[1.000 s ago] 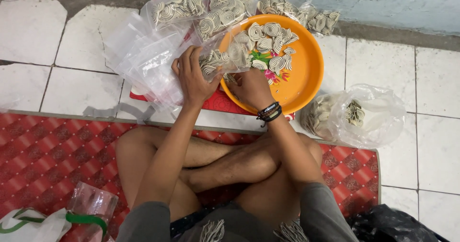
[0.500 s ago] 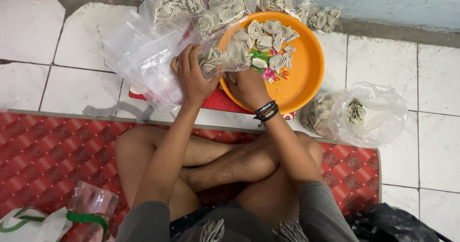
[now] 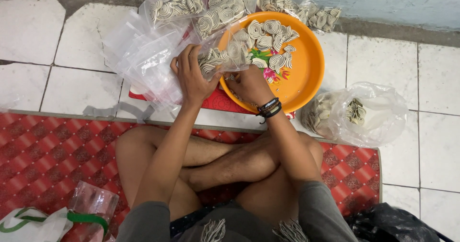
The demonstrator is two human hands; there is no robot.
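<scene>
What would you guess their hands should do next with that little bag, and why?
Probably reach the right hand for more spiral snack pieces in the round orange plastic bowl, since the left hand holds a small clear plastic bag that looks partly filled.

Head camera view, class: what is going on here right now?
A person sits cross-legged on a red patterned mat, working over a white tiled floor. The left hand holds a small clear plastic bag partly filled with spiral-shaped pieces, while the right hand is at the bag's mouth. An orange bowl beside it holds more loose spirals. Filled bags lie along the wall, and empty bags are piled to the left.
</scene>
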